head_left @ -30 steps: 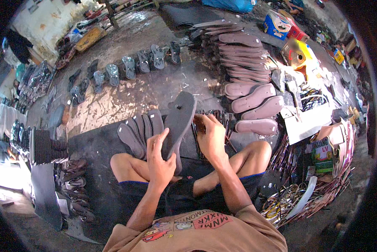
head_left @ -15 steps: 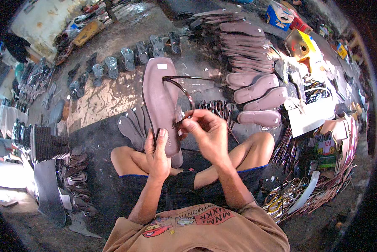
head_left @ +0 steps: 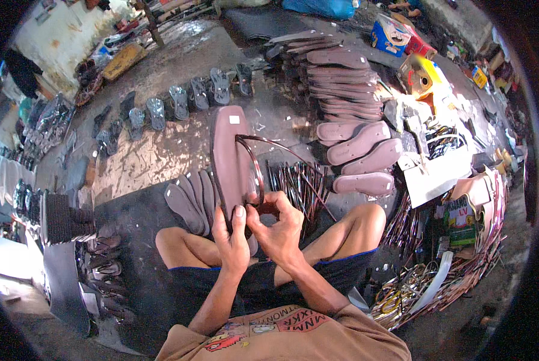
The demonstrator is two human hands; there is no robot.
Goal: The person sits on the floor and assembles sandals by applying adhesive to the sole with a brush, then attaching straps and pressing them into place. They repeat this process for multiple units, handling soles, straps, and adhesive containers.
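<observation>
My left hand (head_left: 233, 243) grips the heel end of a mauve-brown sandal sole (head_left: 228, 156), thumb on its upper face. The sole points away from me, with a small white sticker near its toe. From a hole toward the toe comes a thin, shiny dark strap (head_left: 260, 171); one leg curves down to the sole's right edge, another trails off to the right. At that edge my right hand (head_left: 278, 228) pinches the strap's near end between thumb and forefinger. Whether the tip has entered the sole is hidden by the fingers.
Several soles lie left of my hands (head_left: 188, 201). Loose straps (head_left: 296, 186) are bunched ahead on the right, below stacked soles (head_left: 347, 84). Strapped sandals (head_left: 179, 102) stand in a row farther off. A white box (head_left: 437, 183) and a heap of strips (head_left: 425, 283) are at the right.
The sole has turned more edge-on and come lower in view. My right hand has moved closer to my left, drawing the strap's near leg down against the sole's edge.
</observation>
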